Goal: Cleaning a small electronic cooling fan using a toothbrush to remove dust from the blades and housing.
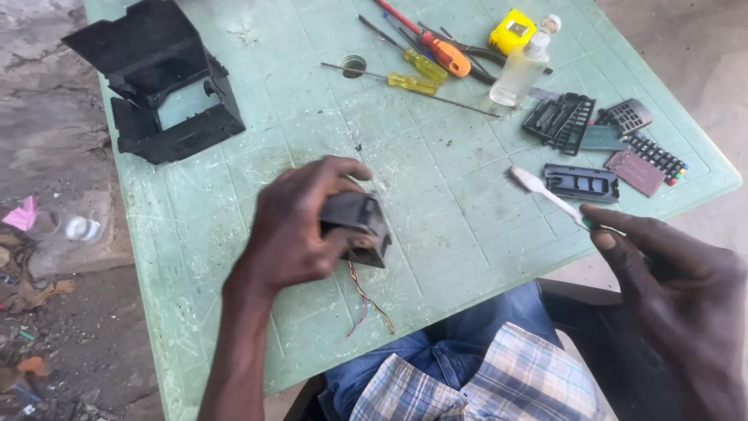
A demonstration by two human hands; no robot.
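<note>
My left hand (pixel 294 226) grips a small black electrical part (pixel 360 226) just above the pale green plastic table (pixel 436 179). Thin coloured wires (pixel 365 300) trail from the part toward the table's near edge. My right hand (pixel 670 288) holds a white toothbrush (pixel 545 191) by its handle at the table's right edge. The bristled head points up and left, away from the black part.
A black plastic housing (pixel 167 82) lies open at the far left. Screwdrivers (pixel 425 62), a clear bottle (pixel 518 70), a yellow block (pixel 512 30) and several black keypad parts (pixel 580 183) lie at the far right. Blue trousers and a checked shirt (pixel 499 374) show below the table.
</note>
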